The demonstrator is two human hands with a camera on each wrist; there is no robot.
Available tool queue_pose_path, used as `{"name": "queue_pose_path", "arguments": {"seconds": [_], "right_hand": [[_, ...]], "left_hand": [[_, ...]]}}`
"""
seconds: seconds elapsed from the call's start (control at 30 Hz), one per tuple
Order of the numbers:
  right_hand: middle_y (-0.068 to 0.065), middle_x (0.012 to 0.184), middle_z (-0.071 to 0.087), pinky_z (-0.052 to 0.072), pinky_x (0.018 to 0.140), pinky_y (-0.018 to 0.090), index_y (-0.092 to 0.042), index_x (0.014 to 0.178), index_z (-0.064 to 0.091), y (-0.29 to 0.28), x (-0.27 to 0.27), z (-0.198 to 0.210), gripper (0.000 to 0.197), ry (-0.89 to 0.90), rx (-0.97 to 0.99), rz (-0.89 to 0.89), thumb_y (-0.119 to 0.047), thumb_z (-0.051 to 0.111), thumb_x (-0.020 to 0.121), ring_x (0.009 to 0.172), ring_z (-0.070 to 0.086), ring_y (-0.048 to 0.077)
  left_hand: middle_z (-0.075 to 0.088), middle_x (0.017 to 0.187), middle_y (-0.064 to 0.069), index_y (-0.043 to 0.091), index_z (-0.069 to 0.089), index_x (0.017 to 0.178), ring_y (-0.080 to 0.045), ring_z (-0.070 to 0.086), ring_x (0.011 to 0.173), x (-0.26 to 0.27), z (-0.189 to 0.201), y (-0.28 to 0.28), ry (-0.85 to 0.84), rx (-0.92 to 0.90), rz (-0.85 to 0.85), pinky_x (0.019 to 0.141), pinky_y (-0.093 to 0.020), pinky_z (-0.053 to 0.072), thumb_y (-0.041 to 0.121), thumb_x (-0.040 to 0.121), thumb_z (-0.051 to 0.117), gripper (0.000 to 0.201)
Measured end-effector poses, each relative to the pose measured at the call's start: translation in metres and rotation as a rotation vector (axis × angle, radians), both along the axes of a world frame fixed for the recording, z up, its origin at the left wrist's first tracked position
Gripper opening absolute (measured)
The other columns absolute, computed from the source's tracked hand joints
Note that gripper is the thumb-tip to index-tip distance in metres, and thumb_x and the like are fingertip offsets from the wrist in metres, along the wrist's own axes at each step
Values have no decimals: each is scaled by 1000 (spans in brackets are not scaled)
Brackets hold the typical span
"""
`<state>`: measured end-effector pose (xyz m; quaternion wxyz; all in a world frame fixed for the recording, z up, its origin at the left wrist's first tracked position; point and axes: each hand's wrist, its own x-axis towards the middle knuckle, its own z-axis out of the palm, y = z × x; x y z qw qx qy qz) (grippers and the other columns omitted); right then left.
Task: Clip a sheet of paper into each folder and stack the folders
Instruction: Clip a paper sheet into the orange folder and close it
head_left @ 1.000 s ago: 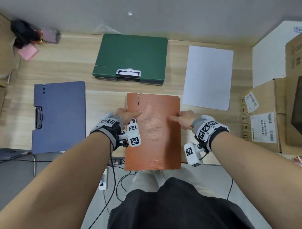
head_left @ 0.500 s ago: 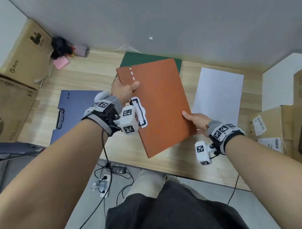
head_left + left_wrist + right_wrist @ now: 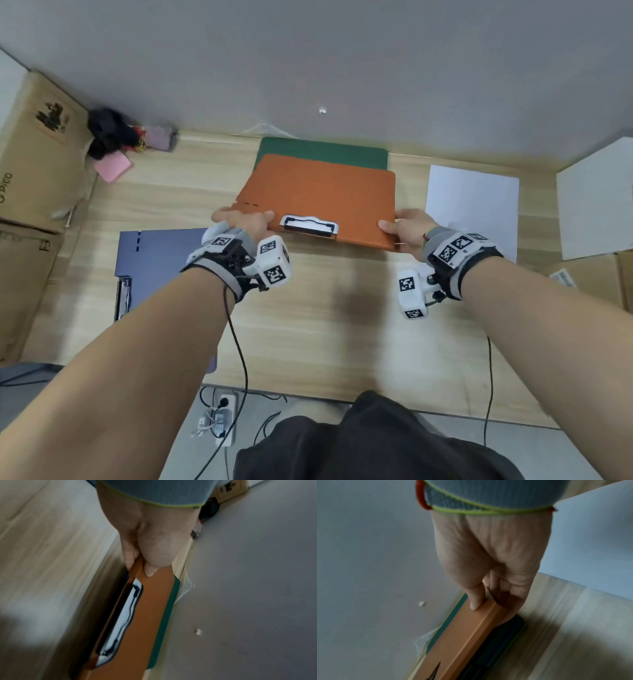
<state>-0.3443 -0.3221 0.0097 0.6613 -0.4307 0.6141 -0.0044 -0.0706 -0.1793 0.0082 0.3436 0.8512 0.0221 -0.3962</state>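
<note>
An orange folder (image 3: 325,195) with a metal clip (image 3: 310,224) on its near edge hangs over the green folder (image 3: 325,152) at the back of the desk. My left hand (image 3: 243,221) grips its near left corner, thumb on top (image 3: 150,569). My right hand (image 3: 404,228) pinches its near right corner (image 3: 477,605). In the wrist views the orange folder (image 3: 145,615) (image 3: 462,635) lies just above the green folder (image 3: 168,608) (image 3: 452,615). A blue folder (image 3: 161,260) lies on the left of the desk. A white sheet of paper (image 3: 472,202) lies on the right.
Cardboard boxes (image 3: 37,150) stand at the left and more (image 3: 589,274) at the right, with a white board (image 3: 596,195). A pink pad (image 3: 113,166) and dark clutter (image 3: 109,132) sit at the back left. Cables and a power strip (image 3: 219,418) lie under the desk (image 3: 325,325).
Both hands lifted the orange folder off the near desk, turned it so the clip faces me, and carried it back over the green folder.
</note>
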Motion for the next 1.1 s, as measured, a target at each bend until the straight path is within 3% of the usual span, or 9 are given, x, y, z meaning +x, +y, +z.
{"name": "queue_pose_path", "arguments": {"seconds": [0.07,0.13,0.27,0.37,0.53,0.67,0.8,0.97,1.1], "right_hand": [[4,114,67,52,96,44,-12,131,54,-9,13,-12,40,82,-56,20,-15,64,92,105,64,24],[4,126,64,50,99,45,-14,141,47,-15,17,-19,57,136,-94,51,-19,67,89,112,63,26],[1,137,57,47,104,42,-14,147,39,-30,28,-45,80,192,-126,70,-23,77,76,119,59,25],[3,134,59,46,105,42,-14,143,43,-31,38,-44,76,228,-151,79,-22,78,76,118,59,25],[3,133,60,45,106,39,-14,141,47,-33,46,-47,74,273,-179,130,-25,80,75,118,59,24],[5,133,60,44,106,38,-11,139,49,-33,50,-46,70,338,-205,199,-27,78,78,118,58,26],[7,138,54,44,106,40,-9,144,39,-32,51,-47,68,375,-206,212,-23,72,86,122,54,28],[8,141,51,45,104,43,-10,146,36,-34,54,-48,70,422,-211,283,-29,70,87,124,53,31],[7,146,47,43,107,42,-12,150,32,-36,47,-46,80,400,-215,270,-34,73,84,127,51,29]], "left_hand": [[59,130,-11,-1,38,143,-27,64,110,7,-9,-1,-70,77,-70,77,-27,52,25,80,82,82],[59,130,-15,1,37,143,-30,63,115,12,-20,0,-60,88,-121,84,-28,51,26,78,84,84],[71,105,-8,10,55,121,-29,70,88,40,-56,-9,-160,276,-213,84,-41,58,61,44,83,97],[63,109,-10,-1,47,120,-31,64,97,41,-52,-19,-213,364,-299,91,-43,55,46,68,80,76],[55,117,-10,3,32,137,-32,58,110,43,-36,-28,-223,405,-387,97,-42,48,44,85,73,78],[63,114,1,21,43,137,-30,63,103,55,-54,-32,-216,396,-503,95,-43,51,53,72,70,77],[65,116,-4,19,46,137,-30,64,102,58,-57,-34,-219,379,-568,95,-44,52,41,85,70,62],[64,117,-4,20,47,134,-30,64,100,54,-54,-37,-219,404,-609,93,-43,53,37,86,68,55],[51,133,-11,16,46,135,-30,51,118,36,-37,-54,-474,447,-492,104,-40,42,15,88,67,51]]}}
